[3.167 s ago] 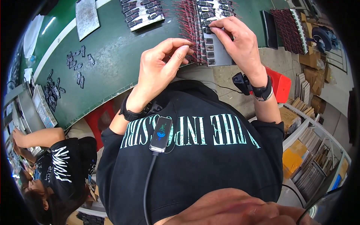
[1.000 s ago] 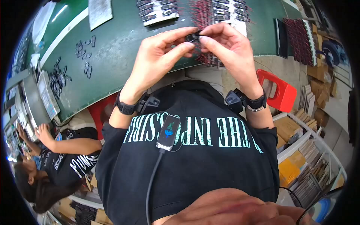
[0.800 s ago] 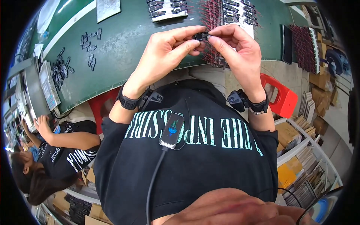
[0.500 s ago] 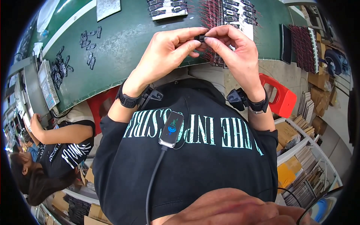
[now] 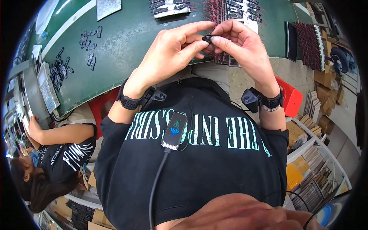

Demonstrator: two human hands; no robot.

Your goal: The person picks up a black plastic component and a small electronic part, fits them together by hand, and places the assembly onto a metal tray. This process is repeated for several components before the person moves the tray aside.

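Above the front edge of the green table, both hands meet at a small black plastic part. My left hand pinches it from the left, thumb bent toward it and index finger stretched out above. From the right, the thumb and curled fingers of my right hand grip it too. Fingertips cover much of the part, so its exact kind does not show. Loose black parts of similar colour lie on the table to the left, and a heap of black parts lies farther left.
A white tray of black modules and another tray with red wires stand beyond my hands. At right are a dark panel and a red-wired row. A red stool stands nearby; a co-worker sits at left.
My right hand and forearm have shifted slightly right, turning at the wrist. My left index finger has straightened away from the black part, which shows more between the fingertips.
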